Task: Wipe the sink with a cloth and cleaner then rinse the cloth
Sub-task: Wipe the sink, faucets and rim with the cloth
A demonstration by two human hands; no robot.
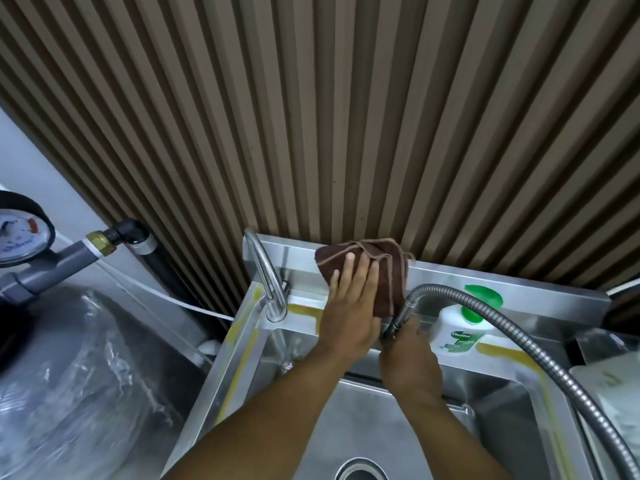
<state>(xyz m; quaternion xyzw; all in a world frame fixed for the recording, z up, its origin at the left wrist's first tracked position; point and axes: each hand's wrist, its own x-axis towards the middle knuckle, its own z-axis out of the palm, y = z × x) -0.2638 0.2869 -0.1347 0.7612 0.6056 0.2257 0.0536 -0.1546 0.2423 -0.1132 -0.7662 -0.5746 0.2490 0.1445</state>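
The left hand (349, 311) presses the folded brown microfibre cloth (389, 270) against the rear upstand of the stainless steel sink (381, 427), fingers straight and spread flat on the fabric; the right hand (410, 348) has its fingers curled round the end of the flexible corrugated metal hose (440, 289); a white soap bottle with green cap (453, 336) stands on the ledge just beside that hand; a curved steel tap (268, 275) stands left of the cloth.

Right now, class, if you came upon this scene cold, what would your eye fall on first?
Dead centre, the left hand presses a brown cloth flat against the back wall of the steel sink. Just right of it, the right hand grips the end of a metal hose, which arcs past a green-capped bottle on the ledge.
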